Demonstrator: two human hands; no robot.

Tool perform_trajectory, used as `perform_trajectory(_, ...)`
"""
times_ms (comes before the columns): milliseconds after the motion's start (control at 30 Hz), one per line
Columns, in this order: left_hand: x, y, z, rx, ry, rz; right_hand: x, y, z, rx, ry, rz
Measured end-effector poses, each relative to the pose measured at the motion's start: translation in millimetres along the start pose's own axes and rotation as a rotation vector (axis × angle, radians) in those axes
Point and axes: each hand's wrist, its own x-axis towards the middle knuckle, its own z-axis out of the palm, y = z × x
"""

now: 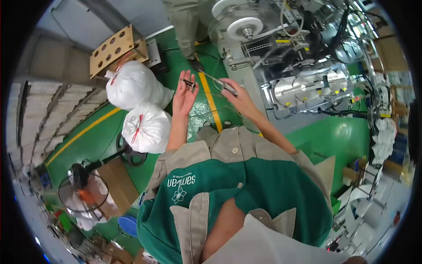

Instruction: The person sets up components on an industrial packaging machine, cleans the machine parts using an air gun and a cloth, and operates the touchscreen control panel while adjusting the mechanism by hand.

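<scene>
We see the right hand (237,99) wrapped around the handle of a slim tool (229,89), which looks to us like a screwdriver, its thin shaft pointing up and toward the other hand. The left hand (182,99) is turned palm up with its fingers mostly stretched out, and a small dark and shiny part (188,82) lies across those fingers; we cannot tell whether a finger curls round to grip it or it merely rests there. The tool's tip stands near the part but apart from it, so we judge the step in hand to be handling that part with the tool at the ready, no contact made. Both hands are held over the green floor (349,136), between the white bags (134,86) and the metal machine (303,90), clear of both. A move from here, in our view, calls for a firmer hold on the part, a steady left wrist, and the shaft brought into line before any pressure is put on it. We think the part could roll off the flat fingers if it were pushed. Another person's legs (184,31) stand just ahead, so we would keep the tip short of them.
</scene>
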Motion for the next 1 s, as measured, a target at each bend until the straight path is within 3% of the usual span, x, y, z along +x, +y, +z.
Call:
perform_trajectory(100,26,-2,7,0.015,-0.001,-0.09,-19,-14,-29,-0.027,-0.058,0.213)
perform_trajectory(267,54,-7,-26,-0.224,0.072,-0.15,-13,-7,-2,-0.295,0.009,-0.011)
perform_trajectory(367,59,-4,-51,-0.322,0.021,-0.134,-7,-28,-2,-0.292,-0.021,0.109)
perform_trajectory(500,57,8,-50,-0.115,0.055,-0.066,-6,-25,-4,-0.29,-0.056,0.038)
perform_trajectory(533,61,6,-57,-0.134,-0.068,-0.097,-7,-13,-7,-0.307,-0.081,0.0)
perform_trajectory(633,67,-12,-59,-0.134,0.116,-0.169,-29,17,-29,-0.326,-0.04,0.002)
perform_trajectory(700,65,-32,-40,0.013,0.198,-0.261,-66,52,-45,-0.285,0.159,-0.02)
perform_trajectory(767,85,-52,-44,0.024,0.053,-0.406,-114,79,-75,-0.301,0.379,0.018)
perform_trajectory(833,90,-70,-40,0.072,0.046,-0.506,-171,88,-104,0.042,0.575,0.417)
perform_trajectory(900,98,-97,-9,0.149,0.136,-0.551,-214,114,-129,0.196,0.91,0.458)
perform_trajectory(1000,121,-139,-5,0.15,0.011,-0.723,-232,129,-182,0.228,1.328,0.484)
